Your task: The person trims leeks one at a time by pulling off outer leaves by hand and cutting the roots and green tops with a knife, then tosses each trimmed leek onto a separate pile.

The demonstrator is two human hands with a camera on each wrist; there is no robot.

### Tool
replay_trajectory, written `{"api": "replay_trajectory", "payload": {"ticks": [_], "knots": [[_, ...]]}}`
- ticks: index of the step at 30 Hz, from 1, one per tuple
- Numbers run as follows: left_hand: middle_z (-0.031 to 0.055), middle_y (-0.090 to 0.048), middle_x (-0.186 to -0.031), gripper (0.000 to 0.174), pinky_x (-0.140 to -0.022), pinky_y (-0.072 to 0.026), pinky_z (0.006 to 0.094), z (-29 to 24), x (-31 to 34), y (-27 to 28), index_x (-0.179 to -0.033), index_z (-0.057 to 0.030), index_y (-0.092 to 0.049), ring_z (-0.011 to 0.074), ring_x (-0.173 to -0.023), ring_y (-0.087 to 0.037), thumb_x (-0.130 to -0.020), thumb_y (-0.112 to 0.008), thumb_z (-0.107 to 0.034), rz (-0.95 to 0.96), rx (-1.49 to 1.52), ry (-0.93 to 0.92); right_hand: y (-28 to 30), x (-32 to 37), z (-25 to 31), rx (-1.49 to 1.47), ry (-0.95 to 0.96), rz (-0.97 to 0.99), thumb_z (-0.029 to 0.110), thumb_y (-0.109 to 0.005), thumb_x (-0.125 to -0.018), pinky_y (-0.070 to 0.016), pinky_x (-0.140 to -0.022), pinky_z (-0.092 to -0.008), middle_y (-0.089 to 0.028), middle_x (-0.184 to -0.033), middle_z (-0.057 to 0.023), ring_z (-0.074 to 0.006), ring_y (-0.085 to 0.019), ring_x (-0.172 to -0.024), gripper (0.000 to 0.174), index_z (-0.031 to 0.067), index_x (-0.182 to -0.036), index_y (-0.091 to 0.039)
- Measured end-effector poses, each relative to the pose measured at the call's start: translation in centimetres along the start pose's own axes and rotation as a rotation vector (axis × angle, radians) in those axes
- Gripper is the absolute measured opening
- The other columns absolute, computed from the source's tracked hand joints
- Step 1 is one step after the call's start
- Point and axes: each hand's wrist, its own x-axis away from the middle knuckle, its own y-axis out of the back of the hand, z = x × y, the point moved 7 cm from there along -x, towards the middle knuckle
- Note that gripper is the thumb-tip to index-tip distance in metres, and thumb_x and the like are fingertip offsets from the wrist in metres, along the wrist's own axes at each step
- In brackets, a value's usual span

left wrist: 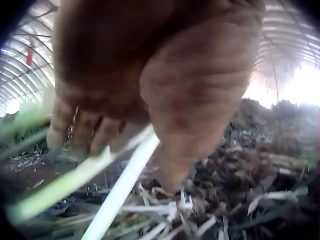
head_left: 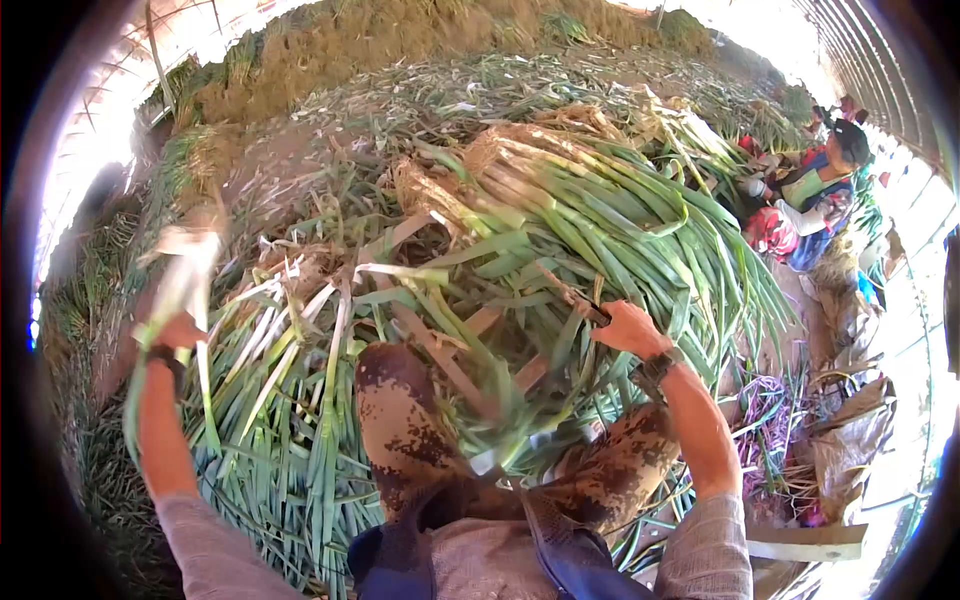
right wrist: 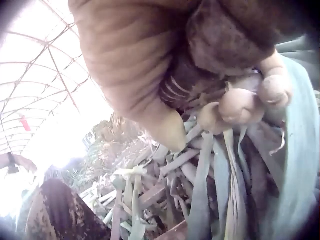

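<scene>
My left hand is raised at the left, gripping a few motion-blurred green onion stalks, roots up. The left wrist view has the palm close up, with pale stalks running out from between thumb and fingers. My right hand, above the right knee, has its fingers curled round the dark handle of a tool that points to the upper left. In the right wrist view this hand closes round a dark, rounded handle; the tool's far end is hidden there.
A large onion bundle lies ahead, roots to the left. More onions spread beside the left knee. Loose leaves cover the ground between the knees. Another person sits at the right, near purple strings and a pale board.
</scene>
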Motion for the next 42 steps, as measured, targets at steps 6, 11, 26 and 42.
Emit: {"api": "replay_trajectory", "payload": {"ticks": [6, 11, 26, 42], "knots": [[0.0245, -0.067, -0.099, 0.038, -0.08, -0.0495, 0.0465, -30.3, -3.4, -0.1, -0.1, 0.0029, -0.065, 0.036, -0.092, -0.065, -0.091, -0.063, -0.034, -0.053, 0.593, -0.659, -0.5, -2.0, -2.1, -0.034, -0.089, -0.05, 0.035, -0.066, -0.074, -0.0517, -0.087, -0.0482, -0.07, -0.101, -0.0216, -0.041, -0.065, -0.098, 0.042, 0.0056, -0.103, -0.071], [0.0201, -0.063, -0.117, 0.038, -0.094, -0.0475, 0.0465, -52.3, -0.2, 8.7, -0.119, 0.0006, -0.062, 0.0366, -0.109, -0.059, -0.097, -0.056, -0.031, 0.028, 0.691, -0.924, -2.1, -1.2, -1.7, -0.044, 0.122, 0.134, 0.032, -0.069, -0.074, -0.0523, -0.082, -0.0474, -0.07, -0.093, -0.0216, -0.0403, -0.067, -0.091, 0.04, 0.0037, -0.102, -0.069], [0.026, -0.058, -0.109, 0.055, -0.089, -0.0455, 0.0513, -68.7, -1.7, 5.8, -0.114, 0.0059, -0.055, 0.0442, -0.099, -0.058, -0.092, -0.059, -0.045, -0.327, 0.666, -0.968, 2.5, -1.9, -7.7, -0.361, -0.07, -0.002, 0.029, -0.075, -0.077, -0.0489, -0.073, -0.0431, -0.066, -0.085, -0.0214, -0.0387, -0.062, -0.078, 0.037, -0.0007, -0.096, -0.064], [0.0206, -0.058, -0.099, 0.045, -0.08, -0.0497, 0.0481, -62.5, 9.6, 5.1, -0.102, 0.0059, -0.06, 0.0376, -0.089, -0.058, -0.087, -0.064, -0.036, -0.222, 0.653, -1.388, 2.8, 1.1, -4.8, -0.203, 0.037, 0.157, 0.035, -0.073, -0.077, -0.0525, -0.077, -0.0459, -0.07, -0.089, -0.0198, -0.0408, -0.066, -0.086, 0.041, 0.0052, -0.105, -0.069]]}}
